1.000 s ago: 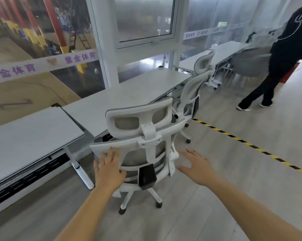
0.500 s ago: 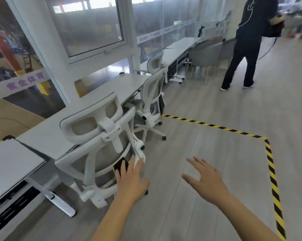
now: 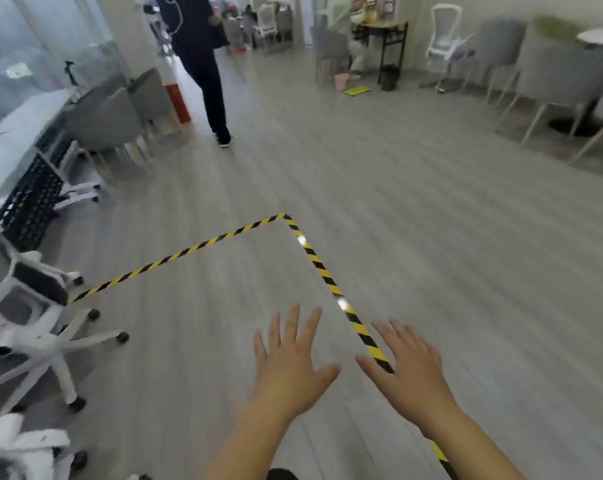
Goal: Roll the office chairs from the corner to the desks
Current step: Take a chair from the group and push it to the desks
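Note:
My left hand and my right hand hover palm-down over the grey floor, fingers spread, holding nothing. A white office chair with a star base on castors stands at the left edge beside the white desk. Part of a second white office chair shows at the bottom left corner. Both hands are well to the right of these chairs and touch neither. Another white office chair stands far off at the back right.
Yellow-black tape marks a corner on the floor, running under my right hand. A person in dark clothes walks away at the back left. Grey chairs line the desk; more grey chairs and a round table stand at the right.
My view has swung right, away from the desks into the room. My left hand has come off the chair back; both hands now hang free over the floor.

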Available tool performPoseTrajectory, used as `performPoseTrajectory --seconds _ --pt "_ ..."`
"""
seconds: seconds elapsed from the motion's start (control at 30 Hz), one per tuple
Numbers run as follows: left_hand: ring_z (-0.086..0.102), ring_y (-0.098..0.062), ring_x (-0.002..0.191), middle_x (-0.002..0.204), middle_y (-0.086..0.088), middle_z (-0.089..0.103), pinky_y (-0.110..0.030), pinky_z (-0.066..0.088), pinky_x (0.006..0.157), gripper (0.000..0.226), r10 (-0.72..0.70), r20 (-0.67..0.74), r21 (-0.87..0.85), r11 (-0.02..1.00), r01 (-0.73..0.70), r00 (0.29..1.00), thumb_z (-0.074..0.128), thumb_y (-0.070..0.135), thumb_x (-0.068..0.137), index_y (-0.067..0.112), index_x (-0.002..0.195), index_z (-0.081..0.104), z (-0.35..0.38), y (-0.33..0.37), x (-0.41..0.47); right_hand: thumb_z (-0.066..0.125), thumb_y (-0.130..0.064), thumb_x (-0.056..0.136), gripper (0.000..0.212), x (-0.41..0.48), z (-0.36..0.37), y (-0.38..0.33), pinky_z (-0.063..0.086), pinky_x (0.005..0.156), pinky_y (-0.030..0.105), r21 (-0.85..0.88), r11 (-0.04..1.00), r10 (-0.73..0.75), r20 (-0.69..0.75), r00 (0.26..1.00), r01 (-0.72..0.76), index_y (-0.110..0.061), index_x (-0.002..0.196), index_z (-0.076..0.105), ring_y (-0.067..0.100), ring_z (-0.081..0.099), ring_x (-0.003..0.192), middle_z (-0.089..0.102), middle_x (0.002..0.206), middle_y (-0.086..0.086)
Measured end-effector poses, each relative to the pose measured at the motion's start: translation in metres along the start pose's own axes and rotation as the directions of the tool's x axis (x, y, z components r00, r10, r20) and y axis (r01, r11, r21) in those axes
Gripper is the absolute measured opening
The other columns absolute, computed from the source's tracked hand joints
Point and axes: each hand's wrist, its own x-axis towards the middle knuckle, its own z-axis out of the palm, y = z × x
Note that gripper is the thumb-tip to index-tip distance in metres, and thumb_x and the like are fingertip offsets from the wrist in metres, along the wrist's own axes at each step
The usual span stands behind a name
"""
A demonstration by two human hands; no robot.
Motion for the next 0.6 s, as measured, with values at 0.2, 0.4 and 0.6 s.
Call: performPoseTrajectory --seconds 0.2,0.4,0.6 --pt "-0.019 -0.024 0.148 0.160 0.010 -0.022 -0.054 -0.005 0.119 0.088 0.306 0.181 0.083 0.942 -0.325 0.935 0.044 0.069 0.086 0.047 0.149 -0.015 0.040 0.139 0.076 0.040 -0.069 0.088 0.068 -0.039 -0.075 0.123 0.007 0.119 0.044 0.196 0.901 0.426 -0.236 0.874 -0.386 -0.044 0.149 0.020 0.014 0.000 0.149 0.009 0.162 -0.010" --pt "-0.020 -0.025 0.148 0.160 0.008 -0.023 -0.054 -0.006 0.118 0.095 0.601 0.343 0.042 0.759 -0.650 0.722 0.046 0.069 0.086 0.043 0.149 -0.020 0.088 0.308 0.130 0.045 -0.066 0.088 0.068 -0.085 -0.151 0.218 0.009 0.119 0.041 0.336 0.731 0.682 -0.391 0.618 -0.594 -0.042 0.149 0.024 0.013 0.005 0.148 0.014 0.161 -0.009" --pt "-0.019 -0.026 0.148 0.160 0.009 -0.022 -0.053 -0.006 0.119 0.092 0.804 0.373 -0.035 0.511 -0.859 0.464 0.045 0.071 0.086 0.044 0.150 -0.014 0.112 0.477 0.163 0.042 -0.070 0.087 0.071 -0.095 -0.242 0.297 0.007 0.119 0.042 0.428 0.579 0.789 -0.509 0.344 -0.694 -0.044 0.149 0.019 0.011 0.000 0.149 0.009 0.162 -0.011"
